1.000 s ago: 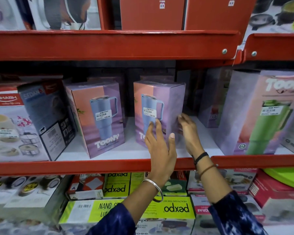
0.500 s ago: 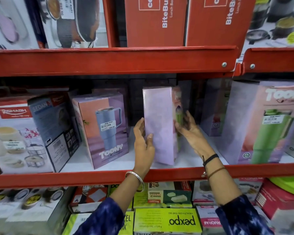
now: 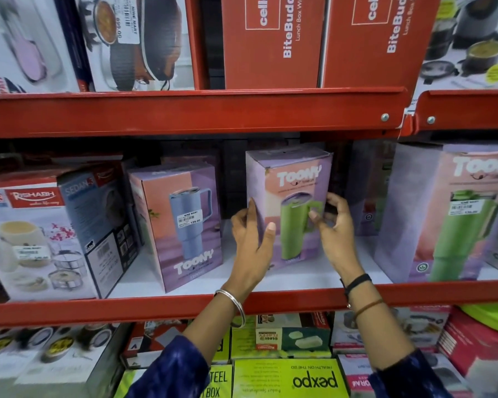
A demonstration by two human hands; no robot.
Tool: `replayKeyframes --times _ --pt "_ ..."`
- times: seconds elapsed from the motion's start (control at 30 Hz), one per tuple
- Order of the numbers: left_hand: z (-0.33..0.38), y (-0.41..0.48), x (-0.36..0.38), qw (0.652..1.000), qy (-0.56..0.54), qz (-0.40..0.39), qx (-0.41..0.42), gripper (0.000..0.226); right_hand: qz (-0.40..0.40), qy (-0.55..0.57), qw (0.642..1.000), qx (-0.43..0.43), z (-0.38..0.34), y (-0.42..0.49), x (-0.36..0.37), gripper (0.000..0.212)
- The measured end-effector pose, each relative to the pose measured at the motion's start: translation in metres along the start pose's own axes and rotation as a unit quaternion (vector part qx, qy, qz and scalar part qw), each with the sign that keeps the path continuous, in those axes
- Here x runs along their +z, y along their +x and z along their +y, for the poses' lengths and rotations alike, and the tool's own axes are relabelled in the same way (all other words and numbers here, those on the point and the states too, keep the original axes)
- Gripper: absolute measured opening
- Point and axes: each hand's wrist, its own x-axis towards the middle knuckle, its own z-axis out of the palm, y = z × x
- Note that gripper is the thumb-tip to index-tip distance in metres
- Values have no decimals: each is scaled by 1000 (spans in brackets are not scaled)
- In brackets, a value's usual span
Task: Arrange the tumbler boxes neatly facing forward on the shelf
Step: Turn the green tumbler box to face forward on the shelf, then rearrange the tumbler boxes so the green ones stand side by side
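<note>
A lilac Toony tumbler box (image 3: 295,185) stands upright in the middle of the white shelf (image 3: 299,278), its green-tumbler face turned to me. My left hand (image 3: 252,242) grips its lower left edge and my right hand (image 3: 332,225) holds its right edge, thumb over the printed mug handle. Left of it stands another Toony box (image 3: 181,222) showing a blue tumbler, angled slightly. At the far right is a larger Toony box (image 3: 454,214) with a green tumbler. More lilac boxes (image 3: 365,196) stand in the dark behind.
Rishabh and Sedan boxes (image 3: 41,234) fill the shelf's left end. A red shelf beam (image 3: 184,113) hangs just above the tumbler boxes, and another red rail (image 3: 127,308) fronts the shelf. Red lunch-box cartons (image 3: 270,41) sit above; yellow-green boxes (image 3: 288,377) below.
The box in my hands has been rotated: a second ago it showed a blue tumbler, then a plain lilac side, and now its green-tumbler face points forward. The camera view has tilted upward.
</note>
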Motion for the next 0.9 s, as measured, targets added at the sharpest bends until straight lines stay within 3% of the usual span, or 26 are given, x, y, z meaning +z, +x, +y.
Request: replayKeyframes --times 0.1,0.23,0.63,0.77,0.9 --pt "-10 8 -8 998 -29 -7 -52 62 10 -47 999 -12 1 -7 3 38" --pt "-12 11 -16 998 -13 14 -62 55 6 -78 997 -8 3 -12 6 37" --pt "-17 -10 -24 999 8 54 2 60 46 -71 996 42 8 -40 14 33" --pt "-16 -38 -39 992 -46 106 57 53 80 -165 980 -73 -10 -71 33 46" --pt "-25 -62 -65 971 -88 198 103 53 7 -126 984 -128 -32 -97 70 48"
